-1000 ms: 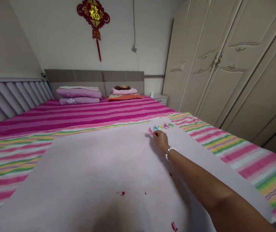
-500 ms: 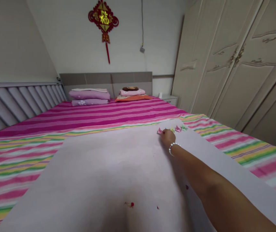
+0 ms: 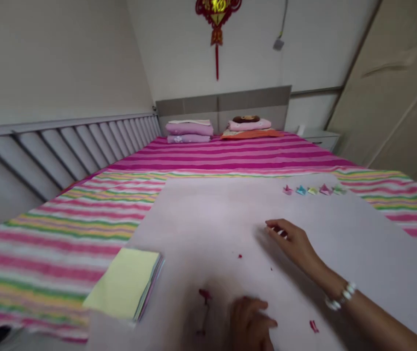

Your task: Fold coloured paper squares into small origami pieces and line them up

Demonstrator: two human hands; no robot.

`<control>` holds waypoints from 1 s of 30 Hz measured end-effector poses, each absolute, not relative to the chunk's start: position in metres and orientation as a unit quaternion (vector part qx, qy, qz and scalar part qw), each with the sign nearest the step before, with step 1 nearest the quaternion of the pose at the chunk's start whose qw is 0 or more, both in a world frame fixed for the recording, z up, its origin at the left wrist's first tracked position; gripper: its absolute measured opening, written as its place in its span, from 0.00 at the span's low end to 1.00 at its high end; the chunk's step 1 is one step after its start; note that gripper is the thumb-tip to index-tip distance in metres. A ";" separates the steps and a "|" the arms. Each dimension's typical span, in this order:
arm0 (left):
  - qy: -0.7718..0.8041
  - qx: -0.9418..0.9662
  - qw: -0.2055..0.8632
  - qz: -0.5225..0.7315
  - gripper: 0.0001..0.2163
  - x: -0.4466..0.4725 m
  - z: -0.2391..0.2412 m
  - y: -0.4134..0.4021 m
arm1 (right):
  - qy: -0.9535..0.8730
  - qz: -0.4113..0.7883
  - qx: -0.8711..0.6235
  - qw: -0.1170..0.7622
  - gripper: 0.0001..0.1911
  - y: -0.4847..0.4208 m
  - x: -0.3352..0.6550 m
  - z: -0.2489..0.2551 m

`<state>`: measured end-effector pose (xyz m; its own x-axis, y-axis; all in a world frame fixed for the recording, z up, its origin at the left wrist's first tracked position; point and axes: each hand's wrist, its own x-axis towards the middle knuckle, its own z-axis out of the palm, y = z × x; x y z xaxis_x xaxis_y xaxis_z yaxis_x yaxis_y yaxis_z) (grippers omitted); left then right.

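Observation:
My right hand [image 3: 290, 239], with a white bead bracelet [image 3: 342, 295] at the wrist, hovers over a large white sheet [image 3: 201, 209]. Its fingers are loosely bent and apart, holding nothing. Low in the view, my left hand [image 3: 251, 321] is over the sheet with fingers spread and nothing visible in them; it is partly blurred and cut off. Beyond my right hand, small folded paper boats stand in a row: a pink boat [image 3: 287, 189], a blue boat [image 3: 301, 190], a yellow boat [image 3: 313, 190], a darker pink boat [image 3: 326, 189] and a green boat [image 3: 339, 189].
A stack of coloured paper [image 3: 122, 282], pale yellow on top, lies at the left. Red scraps [image 3: 314, 326] are scattered on the sheet, with a blurred red piece [image 3: 205, 295] beside my left hand. Folded bedding [image 3: 189, 130] sits by the headboard [image 3: 189, 107]; a bed rail [image 3: 65, 146] runs along the left.
My right hand has left the pink boat at the row's left end and drawn back toward me. My left hand has come into view. The view has swung left, showing the paper stack.

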<state>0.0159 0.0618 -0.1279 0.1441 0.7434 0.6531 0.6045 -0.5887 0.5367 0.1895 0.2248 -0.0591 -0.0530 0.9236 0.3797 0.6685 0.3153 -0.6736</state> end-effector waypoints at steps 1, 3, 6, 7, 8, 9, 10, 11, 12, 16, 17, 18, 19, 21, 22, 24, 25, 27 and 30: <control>0.454 0.743 0.079 0.485 0.15 0.009 -0.120 0.061 | -0.727 0.178 -0.520 0.412 0.11 0.199 0.180 -0.063; 0.472 0.743 0.081 0.467 0.15 -0.015 -0.104 0.060 | -0.746 0.195 -0.471 0.428 0.10 0.152 0.162 -0.073; 0.522 0.727 0.077 0.440 0.10 -0.074 -0.085 0.059 | -0.754 0.179 -0.439 0.455 0.09 0.102 0.141 -0.087; 0.543 0.713 0.077 0.438 0.10 -0.098 -0.081 0.058 | -0.754 0.167 -0.435 0.464 0.09 0.091 0.135 -0.091; 0.571 0.685 0.068 0.448 0.09 -0.122 -0.078 0.056 | -0.754 0.157 -0.433 0.468 0.09 0.081 0.129 -0.095; 0.596 0.664 0.066 0.448 0.10 -0.146 -0.075 0.055 | -0.754 0.145 -0.432 0.473 0.09 0.072 0.124 -0.099; 0.624 0.643 0.062 0.439 0.10 -0.168 -0.074 0.053 | -0.756 0.136 -0.431 0.474 0.09 0.064 0.118 -0.102; 0.651 0.630 0.060 0.418 0.11 -0.188 -0.073 0.051 | -0.758 0.127 -0.429 0.474 0.09 0.056 0.111 -0.106; 0.665 0.624 0.057 0.407 0.12 -0.206 -0.072 0.049 | -0.762 0.115 -0.425 0.474 0.09 0.047 0.104 -0.109; 0.695 0.616 0.052 0.366 0.16 -0.243 -0.075 0.044 | -0.789 0.065 -0.400 0.461 0.12 0.008 0.073 -0.126; 0.702 0.616 0.053 0.354 0.17 -0.245 -0.077 0.044 | -0.802 0.056 -0.386 0.453 0.13 -0.001 0.065 -0.130; 0.709 0.615 0.054 0.341 0.19 -0.246 -0.079 0.045 | -0.818 0.052 -0.368 0.440 0.14 -0.009 0.058 -0.134; 0.714 0.615 0.057 0.329 0.20 -0.245 -0.081 0.046 | -0.830 0.052 -0.353 0.429 0.14 -0.016 0.053 -0.137; 0.726 0.613 0.061 0.307 0.22 -0.241 -0.084 0.050 | -0.844 0.051 -0.342 0.410 0.15 -0.025 0.046 -0.141; 0.732 0.610 0.061 0.297 0.23 -0.239 -0.085 0.052 | -0.847 0.051 -0.342 0.404 0.15 -0.026 0.045 -0.141; 0.745 0.601 0.060 0.283 0.24 -0.236 -0.086 0.056 | -0.846 0.047 -0.350 0.400 0.15 -0.026 0.047 -0.139; 0.752 0.595 0.058 0.278 0.25 -0.234 -0.087 0.058 | -0.843 0.044 -0.354 0.402 0.15 -0.024 0.050 -0.138; 0.762 0.586 0.059 0.269 0.25 -0.232 -0.086 0.060 | -0.833 0.033 -0.366 0.413 0.13 -0.018 0.057 -0.133; 0.772 0.574 0.068 0.264 0.23 -0.231 -0.086 0.062 | -0.816 0.028 -0.391 0.425 0.11 -0.011 0.070 -0.127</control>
